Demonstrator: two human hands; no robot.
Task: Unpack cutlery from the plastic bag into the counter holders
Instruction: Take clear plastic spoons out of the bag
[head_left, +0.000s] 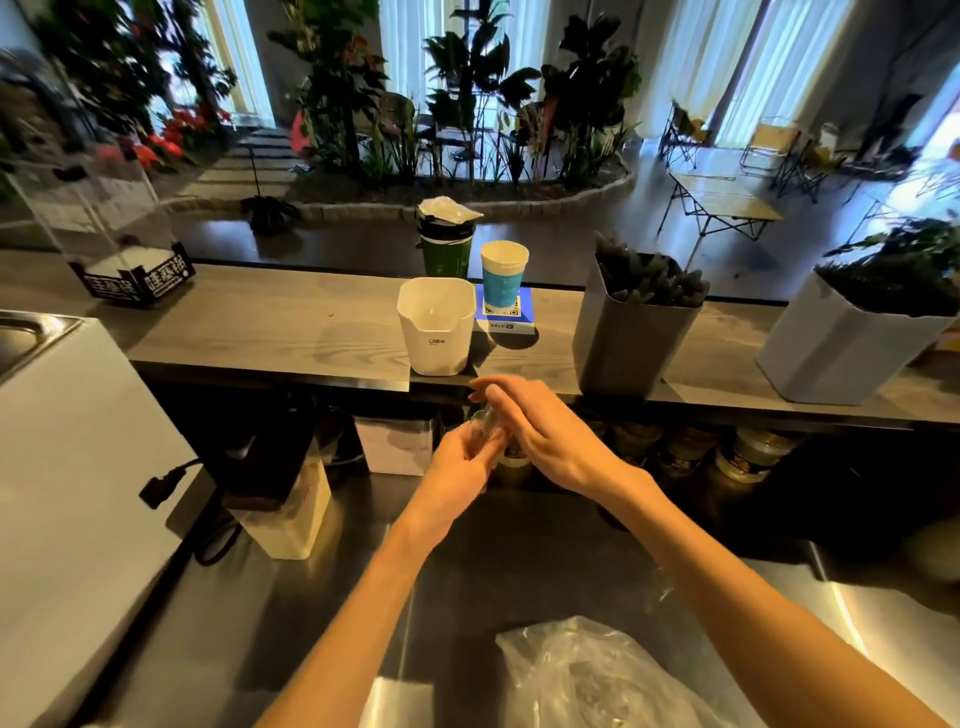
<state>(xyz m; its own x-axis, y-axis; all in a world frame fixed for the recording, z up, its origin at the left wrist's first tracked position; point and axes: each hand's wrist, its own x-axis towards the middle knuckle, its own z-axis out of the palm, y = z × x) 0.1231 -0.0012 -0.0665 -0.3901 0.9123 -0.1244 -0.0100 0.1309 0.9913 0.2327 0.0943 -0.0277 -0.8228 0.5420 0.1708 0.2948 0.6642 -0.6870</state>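
**Both hands on a clear bundle below the white holder**

Left hand and right hand together just below centre, under the edge of the grey wooden counter. Between them a small clear plastic bundle, blurred; contents impossible to make out. Left fingers curled round its lower part, right fingers laid over its top with tips pointing toward 11 o'clock; whether the right hand truly grips or merely covers it, cannot tell.

At 6 o'clock, on the steel worktop, a crumpled clear plastic bag, lying between the two forearms.

At 12 o'clock from the hands, on the counter, a white holder with the lettering "CRBW" on its front, interior bare as far as visible. Just beside it toward 1 o'clock, a blue QR-code stand with a white-and-blue paper cup on it; print on both too small to read. Behind, a green cup stuffed with white sachets.

At 2 o'clock, a grey holder packed with dark wrapped cutlery. At 3 o'clock, a pale tilted holder, also full of dark items.

At 10 o'clock, a clear acrylic box with a black base bearing white Chinese characters, not legible with certainty. At 8 o'clock, a black plug and cable beside a white appliance.
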